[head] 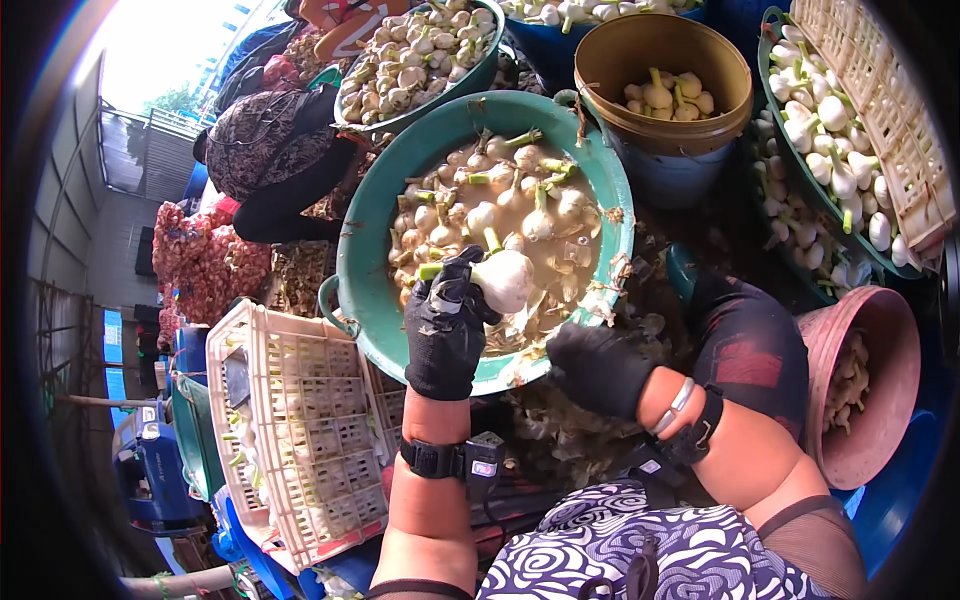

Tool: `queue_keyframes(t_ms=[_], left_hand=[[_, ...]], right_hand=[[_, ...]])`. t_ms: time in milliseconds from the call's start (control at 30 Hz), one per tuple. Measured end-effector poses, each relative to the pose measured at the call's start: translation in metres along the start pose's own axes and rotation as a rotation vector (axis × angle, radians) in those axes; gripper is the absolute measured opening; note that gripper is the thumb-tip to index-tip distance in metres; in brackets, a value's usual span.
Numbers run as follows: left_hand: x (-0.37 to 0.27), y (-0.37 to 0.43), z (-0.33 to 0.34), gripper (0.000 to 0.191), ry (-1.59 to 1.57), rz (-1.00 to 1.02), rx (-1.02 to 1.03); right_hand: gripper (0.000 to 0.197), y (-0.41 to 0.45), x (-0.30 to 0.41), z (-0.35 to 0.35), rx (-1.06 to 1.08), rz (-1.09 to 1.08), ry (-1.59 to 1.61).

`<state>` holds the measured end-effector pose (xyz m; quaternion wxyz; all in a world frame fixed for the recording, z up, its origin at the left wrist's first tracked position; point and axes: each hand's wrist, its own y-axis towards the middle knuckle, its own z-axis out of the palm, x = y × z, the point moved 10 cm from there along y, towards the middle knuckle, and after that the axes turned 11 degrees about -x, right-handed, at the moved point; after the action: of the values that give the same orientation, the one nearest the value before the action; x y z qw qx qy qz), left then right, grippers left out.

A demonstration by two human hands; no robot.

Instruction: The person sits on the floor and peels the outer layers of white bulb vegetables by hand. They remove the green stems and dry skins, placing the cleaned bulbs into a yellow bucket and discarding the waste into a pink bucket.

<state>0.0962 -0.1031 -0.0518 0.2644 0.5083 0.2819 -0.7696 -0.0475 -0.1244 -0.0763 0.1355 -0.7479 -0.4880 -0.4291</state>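
Observation:
My left hand, in a black glove, holds a large white garlic bulb by its cut green stem over a round green basin. Murky brown water fills the basin, with many garlic bulbs and loose skins in it. At the basin's near right rim is my right hand, also black-gloved. Its fingers are curled and partly hidden, so I cannot tell whether it holds something.
White plastic crates stand at the left. A brown-rimmed bucket of bulbs stands behind the basin, a pink bucket at the right. More tubs of garlic surround the basin. Another person bends at the upper left.

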Motion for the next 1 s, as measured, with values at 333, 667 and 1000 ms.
queue_keyframes(t_ms=[333,667,1000], left_hand=[[0.020,-0.021,0.019,0.031,-0.068,-0.095,0.068],[0.017,-0.037,0.039,0.031,0.095,-0.147,0.109],[0.015,-0.028,0.024,0.030,0.420,0.148,0.163]], right_hand=[[0.067,0.021,-0.014,-0.060,-0.297,0.257,0.967],[0.053,0.015,-0.042,-0.043,-0.358,0.460,1.330],[0.053,0.015,-0.024,-0.048,-0.432,0.299,1.159]])
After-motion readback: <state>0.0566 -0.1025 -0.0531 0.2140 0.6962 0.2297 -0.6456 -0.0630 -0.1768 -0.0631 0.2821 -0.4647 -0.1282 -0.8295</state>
